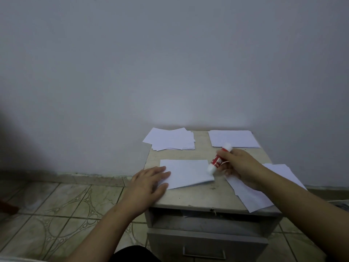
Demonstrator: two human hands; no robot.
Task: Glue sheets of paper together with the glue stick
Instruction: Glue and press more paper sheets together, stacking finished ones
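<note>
A white sheet of paper (187, 173) lies flat on the small cabinet top (200, 195). My left hand (149, 183) presses its left edge with straight fingers. My right hand (239, 167) grips a red and white glue stick (217, 161), tilted with its lower tip touching the sheet's right edge. Under my right forearm lie more white sheets (264, 193), partly hidden.
Two piles of white paper sit at the back: a loose pile (171, 138) at the back left, overhanging the edge, and a neat one (234, 138) at the back right. The cabinet has a drawer with a handle (204, 252). A wall stands behind; tiled floor (66, 208) lies to the left.
</note>
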